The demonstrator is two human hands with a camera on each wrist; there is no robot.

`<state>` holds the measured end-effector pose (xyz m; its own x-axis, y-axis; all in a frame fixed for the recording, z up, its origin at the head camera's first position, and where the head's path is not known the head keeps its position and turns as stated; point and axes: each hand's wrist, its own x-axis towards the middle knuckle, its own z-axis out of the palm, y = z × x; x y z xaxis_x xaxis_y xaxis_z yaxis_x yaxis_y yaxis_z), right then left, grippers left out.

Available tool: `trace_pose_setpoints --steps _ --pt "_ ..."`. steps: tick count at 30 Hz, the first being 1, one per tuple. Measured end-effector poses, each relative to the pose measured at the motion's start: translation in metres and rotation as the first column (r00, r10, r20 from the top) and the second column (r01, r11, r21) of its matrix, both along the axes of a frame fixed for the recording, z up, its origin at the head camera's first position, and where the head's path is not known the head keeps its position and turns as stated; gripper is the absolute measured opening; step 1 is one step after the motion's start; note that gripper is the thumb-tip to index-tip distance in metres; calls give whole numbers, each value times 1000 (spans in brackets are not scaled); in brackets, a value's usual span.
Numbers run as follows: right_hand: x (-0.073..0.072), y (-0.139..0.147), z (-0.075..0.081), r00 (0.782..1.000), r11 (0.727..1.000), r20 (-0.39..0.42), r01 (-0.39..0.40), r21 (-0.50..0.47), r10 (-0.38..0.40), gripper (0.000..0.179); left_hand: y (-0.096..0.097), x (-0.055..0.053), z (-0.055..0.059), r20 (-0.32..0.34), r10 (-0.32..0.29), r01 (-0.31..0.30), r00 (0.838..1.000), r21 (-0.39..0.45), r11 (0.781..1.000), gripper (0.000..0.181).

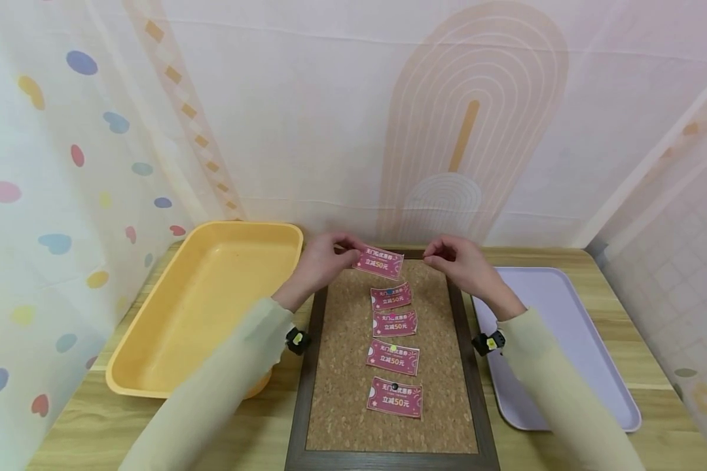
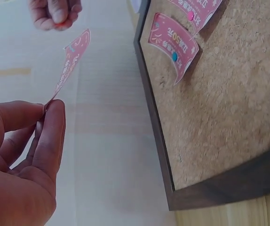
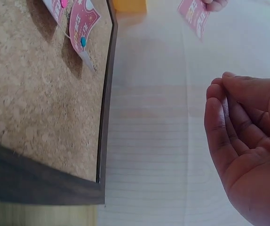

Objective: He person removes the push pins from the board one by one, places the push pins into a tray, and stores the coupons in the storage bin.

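Observation:
My left hand [image 1: 328,260] pinches a pink coupon [image 1: 380,261] by one end, between thumb and fingers. The coupon hangs in the air above the far end of a cork board [image 1: 342,392] with a dark wooden frame. To its right, my right hand [image 1: 458,261] has thumb and fingertips together. In the left wrist view, a small orange-red push pin [image 2: 67,24] shows at the right hand's fingertips; the right wrist view hides it. Several matching coupons run down the board's middle, each under a push pin; the topmost coupon [image 1: 391,298] has a blue push pin [image 2: 174,56].
A yellow tray [image 1: 203,294] stands left of the board, and a lilac tray [image 1: 565,340] lies to its right, partly under my right forearm. All sit on a wood-grain table [image 1: 662,399]. Behind hangs a patterned cloth [image 1: 306,131].

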<state>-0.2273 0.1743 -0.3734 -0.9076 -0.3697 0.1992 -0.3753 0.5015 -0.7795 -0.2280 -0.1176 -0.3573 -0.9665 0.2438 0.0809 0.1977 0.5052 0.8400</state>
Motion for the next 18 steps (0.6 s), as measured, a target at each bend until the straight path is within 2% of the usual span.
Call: trace_pose_setpoints --steps 6,10,18 --pt "6 13 -1 1000 1000 -14 24 14 -23 8 -19 5 8 0 49 -49 999 9 999 19" --pt "11 21 -3 999 998 -10 46 31 -46 8 -34 7 11 -7 58 -57 998 8 998 20" --pt "17 42 -7 996 994 -14 91 64 -90 8 -58 10 7 3 68 -68 998 11 998 20"
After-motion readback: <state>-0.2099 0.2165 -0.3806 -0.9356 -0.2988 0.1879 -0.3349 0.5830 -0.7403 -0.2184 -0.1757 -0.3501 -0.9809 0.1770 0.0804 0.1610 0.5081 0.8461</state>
